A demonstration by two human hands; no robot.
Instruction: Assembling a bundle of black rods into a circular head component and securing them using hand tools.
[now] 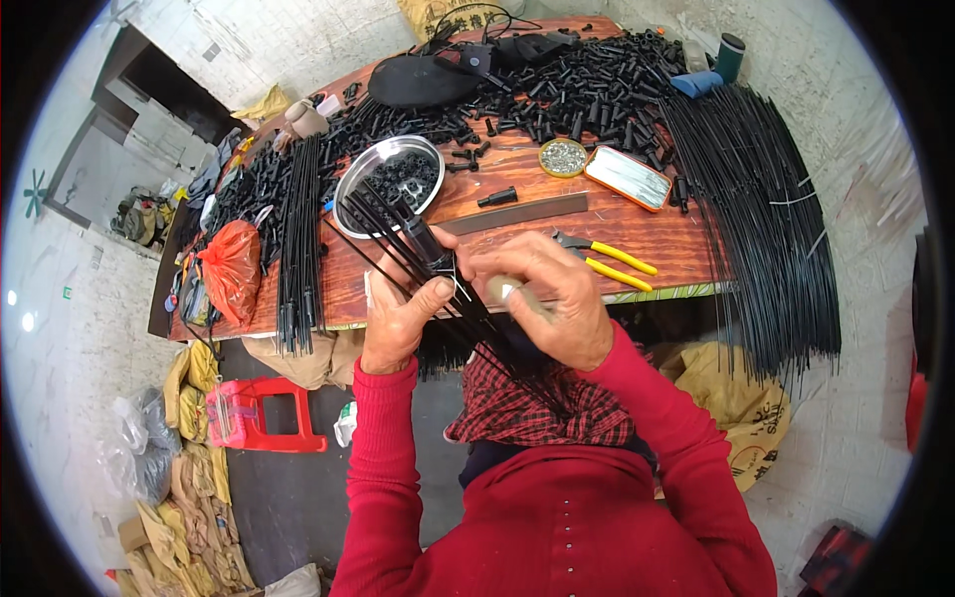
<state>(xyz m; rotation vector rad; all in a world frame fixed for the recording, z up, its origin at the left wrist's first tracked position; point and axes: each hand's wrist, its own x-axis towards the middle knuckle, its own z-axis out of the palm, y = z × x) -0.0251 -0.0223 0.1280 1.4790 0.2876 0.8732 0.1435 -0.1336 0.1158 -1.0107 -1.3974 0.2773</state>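
My left hand (398, 320) is closed round a bundle of thin black rods (497, 353), which slants from the table edge down to my lap. Black tubular fittings (423, 241) sit at the upper part of this bundle. A thin pale strand (460, 287) shows against the rods beside my left thumb. Right at the bundle, my right hand (557, 294) has its fingers curled in; the thumb area is blurred, and what it pinches is hidden. Pliers with yellow handles (622, 261) lie just beyond it. A loose black fitting (497, 197) and a flat dark bar (522, 214) are farther off.
A steel bowl (343, 189) holds small black parts. Beyond are heaped black fittings (597, 85), a round tin (563, 157) and a rectangular tin (629, 179). Rod bundles (761, 229) overhang the right edge. An orange-red bag (231, 274) lies left; a red stool (288, 438) stands below.
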